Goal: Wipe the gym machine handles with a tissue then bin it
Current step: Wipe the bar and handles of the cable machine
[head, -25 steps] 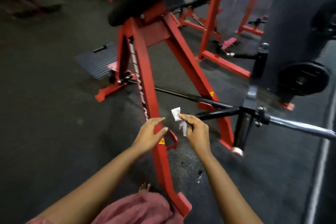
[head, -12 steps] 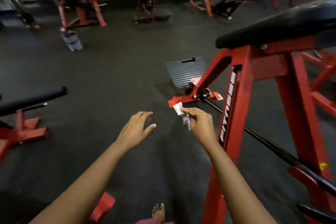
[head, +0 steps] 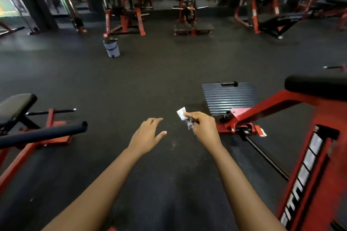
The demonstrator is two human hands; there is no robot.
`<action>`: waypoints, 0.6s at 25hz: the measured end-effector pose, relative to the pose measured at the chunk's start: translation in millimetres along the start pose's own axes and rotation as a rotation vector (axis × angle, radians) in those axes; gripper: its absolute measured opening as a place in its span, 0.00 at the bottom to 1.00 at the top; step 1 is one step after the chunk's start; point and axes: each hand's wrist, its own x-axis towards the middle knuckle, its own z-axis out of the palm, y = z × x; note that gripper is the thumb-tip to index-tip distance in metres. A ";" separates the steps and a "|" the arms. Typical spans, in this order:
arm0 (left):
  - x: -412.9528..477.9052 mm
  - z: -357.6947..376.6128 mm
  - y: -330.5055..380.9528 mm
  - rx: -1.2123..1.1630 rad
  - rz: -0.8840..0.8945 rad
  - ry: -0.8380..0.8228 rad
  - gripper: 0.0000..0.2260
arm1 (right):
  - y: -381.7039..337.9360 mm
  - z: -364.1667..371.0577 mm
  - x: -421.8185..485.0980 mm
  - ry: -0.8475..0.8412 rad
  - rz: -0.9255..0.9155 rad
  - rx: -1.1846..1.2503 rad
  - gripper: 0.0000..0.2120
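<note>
A small crumpled white paper tissue [head: 185, 118] sits pinched in the right hand [head: 203, 128], held out at mid-frame above the dark rubber gym floor [head: 150, 80]. One flat, creased corner sticks up past the fingertips, while a twisted tail hangs down beside the palm; the paper looks wrinkled and slightly greyed. The right fingers [head: 189, 115] are closed on the tissue, thumb and forefinger clamping it.

The left hand [head: 148, 135] hovers just beside it, apart from the tissue, palm down with fingers spread loose and grasping nothing.

To the right stands a red steel machine frame [head: 281, 103] with a black padded rest [head: 317, 86] and a ribbed black foot plate [head: 229, 97] near the right hand. At the left edge lies a black foam-covered bar [head: 47, 133] on another red frame. Well away across the floor, beyond both hands, stands a small grey bin [head: 112, 48] lined with a dark bag, in front of a row of red machines.
</note>
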 end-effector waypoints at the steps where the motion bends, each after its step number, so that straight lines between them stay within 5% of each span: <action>1: 6.6 0.3 -7.7 -0.011 -0.031 0.000 0.25 | -0.3 6.4 13.1 -0.023 -0.002 -0.002 0.23; 15: 131.5 -37.1 -118.8 0.017 -0.650 0.279 0.25 | -30.0 146.1 280.6 -0.611 -0.468 0.049 0.14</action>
